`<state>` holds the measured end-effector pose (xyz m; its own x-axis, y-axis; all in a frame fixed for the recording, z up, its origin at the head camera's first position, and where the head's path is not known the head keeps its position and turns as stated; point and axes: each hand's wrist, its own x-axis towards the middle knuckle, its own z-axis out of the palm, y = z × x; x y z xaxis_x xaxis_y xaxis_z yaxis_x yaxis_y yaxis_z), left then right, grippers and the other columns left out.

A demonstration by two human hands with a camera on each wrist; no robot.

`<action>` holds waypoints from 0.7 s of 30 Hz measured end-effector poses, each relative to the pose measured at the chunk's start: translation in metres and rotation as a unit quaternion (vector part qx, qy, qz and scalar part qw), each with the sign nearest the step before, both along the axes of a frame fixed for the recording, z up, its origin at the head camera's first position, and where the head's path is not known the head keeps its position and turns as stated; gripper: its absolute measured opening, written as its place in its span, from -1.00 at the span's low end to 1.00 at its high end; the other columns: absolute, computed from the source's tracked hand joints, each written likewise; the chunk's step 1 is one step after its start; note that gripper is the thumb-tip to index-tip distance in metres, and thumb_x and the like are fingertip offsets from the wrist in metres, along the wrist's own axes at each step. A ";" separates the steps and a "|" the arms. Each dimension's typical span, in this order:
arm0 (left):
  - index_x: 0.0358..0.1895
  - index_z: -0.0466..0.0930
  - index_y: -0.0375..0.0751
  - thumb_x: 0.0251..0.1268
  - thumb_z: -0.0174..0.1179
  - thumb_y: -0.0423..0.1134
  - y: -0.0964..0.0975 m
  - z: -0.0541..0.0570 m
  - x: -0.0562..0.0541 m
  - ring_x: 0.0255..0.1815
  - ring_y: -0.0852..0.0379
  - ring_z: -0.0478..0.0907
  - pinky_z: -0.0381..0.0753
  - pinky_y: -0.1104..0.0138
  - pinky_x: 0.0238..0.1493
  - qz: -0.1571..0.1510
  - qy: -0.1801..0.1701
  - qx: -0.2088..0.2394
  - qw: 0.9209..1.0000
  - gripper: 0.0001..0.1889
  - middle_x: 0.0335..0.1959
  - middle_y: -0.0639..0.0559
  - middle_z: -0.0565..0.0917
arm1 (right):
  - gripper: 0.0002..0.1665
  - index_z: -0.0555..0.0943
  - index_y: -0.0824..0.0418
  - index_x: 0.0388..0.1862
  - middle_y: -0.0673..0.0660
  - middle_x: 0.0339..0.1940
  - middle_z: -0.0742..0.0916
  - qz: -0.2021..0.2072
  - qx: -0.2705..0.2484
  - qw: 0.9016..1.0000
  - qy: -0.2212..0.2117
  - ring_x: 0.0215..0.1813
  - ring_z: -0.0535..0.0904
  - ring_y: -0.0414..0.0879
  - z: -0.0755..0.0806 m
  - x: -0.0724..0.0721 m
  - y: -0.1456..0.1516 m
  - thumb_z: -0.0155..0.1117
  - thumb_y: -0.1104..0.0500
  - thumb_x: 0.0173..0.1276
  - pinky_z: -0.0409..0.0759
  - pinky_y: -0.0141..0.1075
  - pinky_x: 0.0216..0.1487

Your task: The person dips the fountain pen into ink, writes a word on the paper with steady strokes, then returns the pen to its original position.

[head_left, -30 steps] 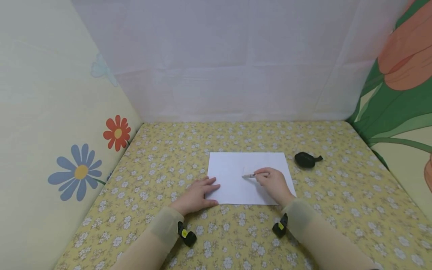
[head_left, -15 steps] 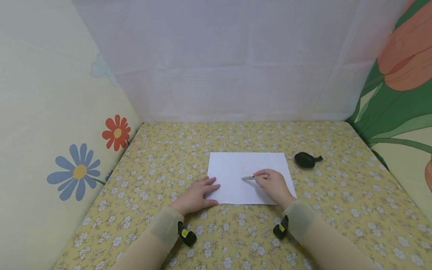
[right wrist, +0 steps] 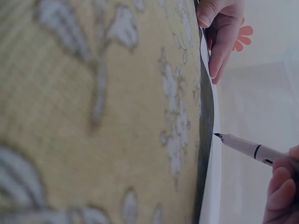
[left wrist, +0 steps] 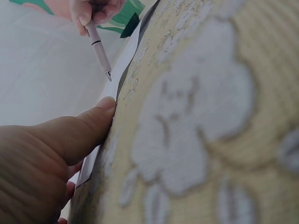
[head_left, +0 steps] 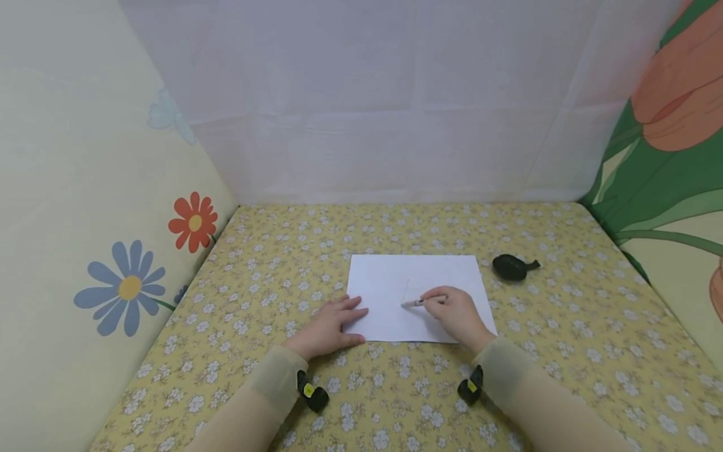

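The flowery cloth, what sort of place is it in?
Probably a small indoor nook set up for writing or drawing: the flowery cloth lies flat, a pale sheet hangs behind it, and a pen is in use over white paper.

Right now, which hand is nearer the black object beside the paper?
Right. The right hand, holding the pen, is left of and nearer you than the black object; the left hand is farther left, touching the paper.

No legible txt, nos. or brands anywhere.
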<state>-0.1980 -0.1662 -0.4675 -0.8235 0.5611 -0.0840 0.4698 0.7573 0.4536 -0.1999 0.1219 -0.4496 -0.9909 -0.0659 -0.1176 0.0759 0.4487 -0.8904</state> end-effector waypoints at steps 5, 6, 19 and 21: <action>0.40 0.35 -0.01 0.28 0.21 0.11 0.000 0.001 0.001 0.52 -0.13 -0.03 -0.10 -0.05 0.47 0.003 -0.001 0.000 1.000 -0.35 0.50 0.00 0.17 | -0.81 0.69 0.14 -0.20 0.06 -0.67 0.53 0.005 0.002 1.000 0.003 -0.66 0.17 -0.15 -0.001 0.002 0.000 0.18 0.17 0.28 0.24 -0.33 -0.62; 0.40 0.35 -0.02 0.28 0.21 0.11 0.000 0.000 0.001 0.52 -0.13 -0.03 -0.10 -0.05 0.47 0.003 0.000 0.001 1.000 -0.35 0.50 -0.01 0.17 | -0.81 0.70 0.13 -0.20 0.06 -0.67 0.53 0.006 0.003 1.000 0.004 -0.66 0.17 -0.15 0.000 0.003 0.000 0.18 0.17 0.27 0.24 -0.33 -0.62; 0.40 0.35 -0.02 0.28 0.21 0.11 0.000 0.000 0.000 0.52 -0.13 -0.03 -0.08 -0.06 0.46 0.004 -0.002 0.000 1.000 -0.35 0.50 -0.01 0.17 | -0.82 0.71 0.11 -0.24 0.06 -0.62 0.56 0.016 0.020 0.999 0.020 -0.67 0.14 -0.15 0.001 0.008 -0.002 0.18 0.17 0.25 0.22 -0.35 -0.62; 0.40 0.35 -0.01 0.28 0.21 0.11 0.001 0.000 0.000 0.52 -0.13 -0.03 -0.09 -0.06 0.47 0.005 -0.003 -0.002 1.000 -0.35 0.50 0.00 0.17 | -0.82 0.71 0.11 -0.25 0.05 -0.65 0.55 0.016 0.022 0.999 0.021 -0.68 0.14 -0.16 0.001 0.008 -0.002 0.18 0.17 0.24 0.21 -0.36 -0.63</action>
<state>-0.1979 -0.1657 -0.4674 -0.8282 0.5530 -0.0912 0.4597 0.7633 0.4540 -0.1920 0.1197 -0.4491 -0.9924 -0.0936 -0.0796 0.0238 0.4892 -0.8718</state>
